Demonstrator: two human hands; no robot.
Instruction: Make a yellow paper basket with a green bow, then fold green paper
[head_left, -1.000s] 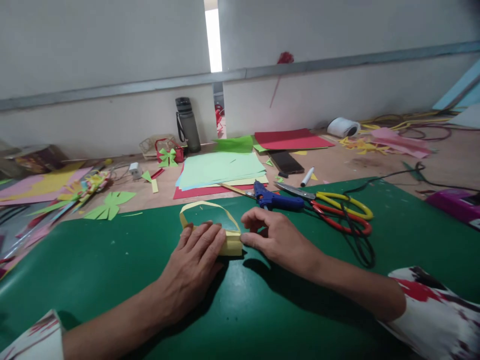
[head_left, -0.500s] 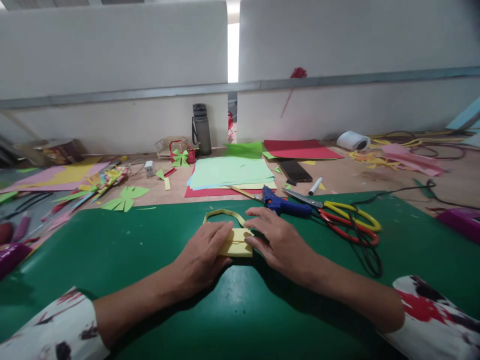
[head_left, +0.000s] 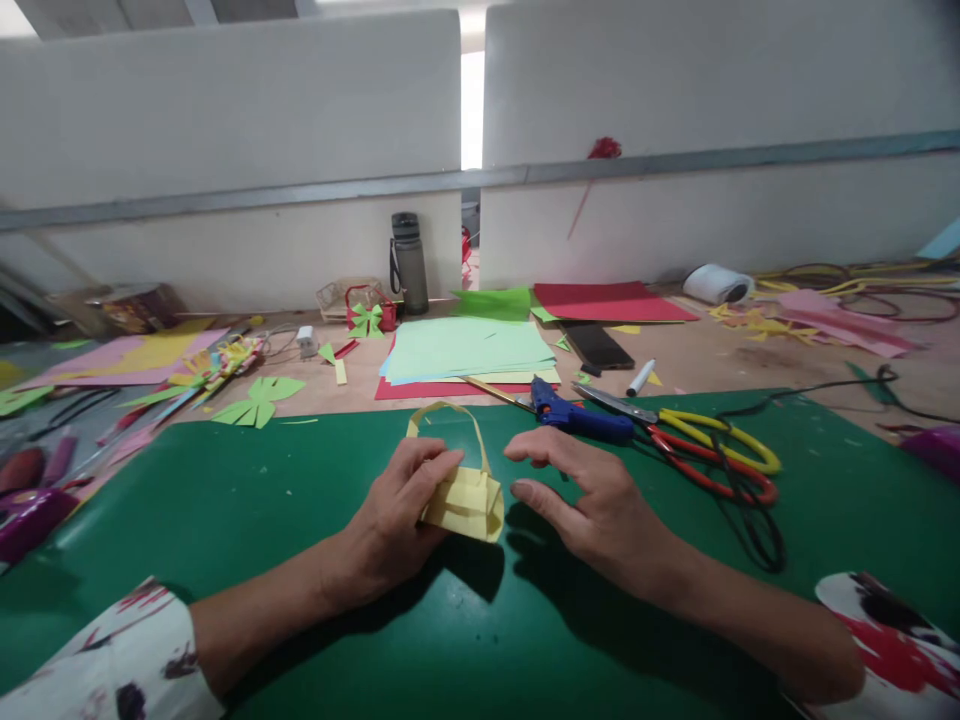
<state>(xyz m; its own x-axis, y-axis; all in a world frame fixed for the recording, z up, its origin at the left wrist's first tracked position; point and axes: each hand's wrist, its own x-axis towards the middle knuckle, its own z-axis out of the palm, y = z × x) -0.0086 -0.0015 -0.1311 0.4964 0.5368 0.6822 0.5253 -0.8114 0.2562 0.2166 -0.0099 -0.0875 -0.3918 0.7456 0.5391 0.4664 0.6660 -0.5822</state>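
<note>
A small yellow paper handbag (head_left: 469, 503) with a thin strip handle arching above it is gripped at its left end by my left hand (head_left: 401, 510). It is tilted and raised off the green mat (head_left: 300, 640), with its shadow beneath. The handbag's right end faces me and looks hollow. My right hand (head_left: 581, 495) hovers just right of it, thumb and fingers apart, touching nothing. Behind that hand lie a blue glue gun (head_left: 581, 415) and scissors (head_left: 675, 435) with one yellow and one red handle.
Stacked light green paper (head_left: 472, 350) lies beyond the mat, beside a dark phone (head_left: 598, 346) and a white marker (head_left: 641, 377). A red paper handbag (head_left: 381, 313) with a green bow stands near a grey bottle (head_left: 409, 265). A black cable (head_left: 757, 530) loops by the scissors.
My left hand has lifted and tilted the yellow paper handbag, so its hollow end shows. My right hand has let go of it and moved slightly right.
</note>
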